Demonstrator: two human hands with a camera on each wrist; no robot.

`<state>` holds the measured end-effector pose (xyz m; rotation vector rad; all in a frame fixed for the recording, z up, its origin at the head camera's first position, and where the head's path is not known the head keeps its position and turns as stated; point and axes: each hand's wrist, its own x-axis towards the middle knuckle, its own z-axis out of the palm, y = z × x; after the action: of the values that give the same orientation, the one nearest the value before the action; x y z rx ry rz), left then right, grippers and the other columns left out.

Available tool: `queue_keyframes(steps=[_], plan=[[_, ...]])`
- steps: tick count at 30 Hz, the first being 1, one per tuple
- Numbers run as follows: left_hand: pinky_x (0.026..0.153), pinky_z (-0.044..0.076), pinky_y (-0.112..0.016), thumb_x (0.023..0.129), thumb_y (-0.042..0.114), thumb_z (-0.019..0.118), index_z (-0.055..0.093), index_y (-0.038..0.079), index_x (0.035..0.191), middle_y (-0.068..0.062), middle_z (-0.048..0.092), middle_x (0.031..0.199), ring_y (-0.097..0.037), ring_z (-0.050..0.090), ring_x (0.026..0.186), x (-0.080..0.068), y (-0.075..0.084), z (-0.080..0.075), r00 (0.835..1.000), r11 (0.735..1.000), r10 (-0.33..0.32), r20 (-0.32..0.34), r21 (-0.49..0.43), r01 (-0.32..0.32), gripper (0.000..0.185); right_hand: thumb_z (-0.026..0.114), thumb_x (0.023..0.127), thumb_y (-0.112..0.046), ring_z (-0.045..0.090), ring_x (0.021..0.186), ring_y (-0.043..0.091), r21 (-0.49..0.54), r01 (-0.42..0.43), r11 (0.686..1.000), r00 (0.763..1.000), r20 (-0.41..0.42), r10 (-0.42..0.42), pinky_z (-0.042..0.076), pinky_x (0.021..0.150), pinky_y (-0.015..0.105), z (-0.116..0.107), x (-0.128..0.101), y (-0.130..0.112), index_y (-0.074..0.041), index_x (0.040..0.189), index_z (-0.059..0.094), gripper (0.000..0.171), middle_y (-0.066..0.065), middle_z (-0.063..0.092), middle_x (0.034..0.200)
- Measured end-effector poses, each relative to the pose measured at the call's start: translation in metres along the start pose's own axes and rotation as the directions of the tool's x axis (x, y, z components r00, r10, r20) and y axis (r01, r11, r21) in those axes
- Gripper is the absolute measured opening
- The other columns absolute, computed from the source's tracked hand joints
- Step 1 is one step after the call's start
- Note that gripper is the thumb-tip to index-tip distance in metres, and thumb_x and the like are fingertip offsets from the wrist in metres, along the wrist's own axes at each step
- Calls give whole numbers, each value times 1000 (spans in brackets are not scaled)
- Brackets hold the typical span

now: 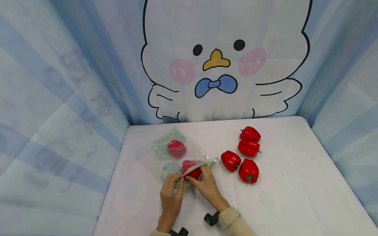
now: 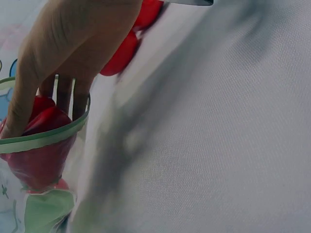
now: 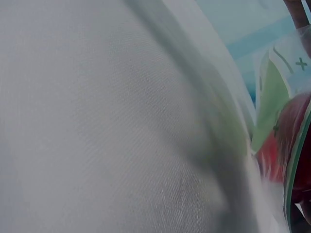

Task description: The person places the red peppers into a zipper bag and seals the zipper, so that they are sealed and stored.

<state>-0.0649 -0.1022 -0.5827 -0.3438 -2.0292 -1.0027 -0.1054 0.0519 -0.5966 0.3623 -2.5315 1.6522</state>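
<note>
A clear zip bag (image 1: 169,168) with pale green prints and a green zip edge lies on the table, its mouth facing the person. One red bell pepper (image 1: 176,148) is deep inside it; another red bell pepper (image 1: 190,165) sits at the mouth. The left hand (image 1: 172,195) pinches the bag's edge at the left of the mouth. Reaching into the mouth, the right hand (image 1: 210,186) holds the nearer pepper, thumb on one side and fingers on the other, as the left wrist view shows. In the right wrist view, the bag's green edge (image 3: 294,170) crosses the pepper.
Several loose red bell peppers (image 1: 249,171) lie right of the bag, the nearest close to its zip slider (image 1: 215,160). A white cloth covers the table (image 1: 295,183). Printed curtains (image 1: 73,131) stand at the back and both sides.
</note>
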Motion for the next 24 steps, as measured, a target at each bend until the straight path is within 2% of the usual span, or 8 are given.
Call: queue_keyframes(steps=[9,16,24], plan=[[92,54,-13,82,-10,78,73,5,105,-6,74,100,-21,72,91,0,2,-1,1000,1000,-7,-2,2,7,28,87,86,-28,58,131,22,-2,0,1000,1000,11,0,53,111,44,4,4,-3,-13,144,55,67,4,60,142],[92,54,-14,83,-9,78,73,5,105,-4,74,101,-20,72,92,0,1,-1,1000,1000,-17,5,11,17,26,85,87,-32,54,137,23,34,-29,999,999,36,27,48,117,48,7,9,-4,-13,150,51,74,3,58,146],[93,53,-11,83,-10,78,73,4,105,-5,74,101,-21,72,92,-1,1,-1,1000,1000,-18,1,-2,18,26,85,88,-21,55,136,24,-12,43,999,998,47,-42,50,114,48,10,16,-5,-16,145,55,64,5,60,142]])
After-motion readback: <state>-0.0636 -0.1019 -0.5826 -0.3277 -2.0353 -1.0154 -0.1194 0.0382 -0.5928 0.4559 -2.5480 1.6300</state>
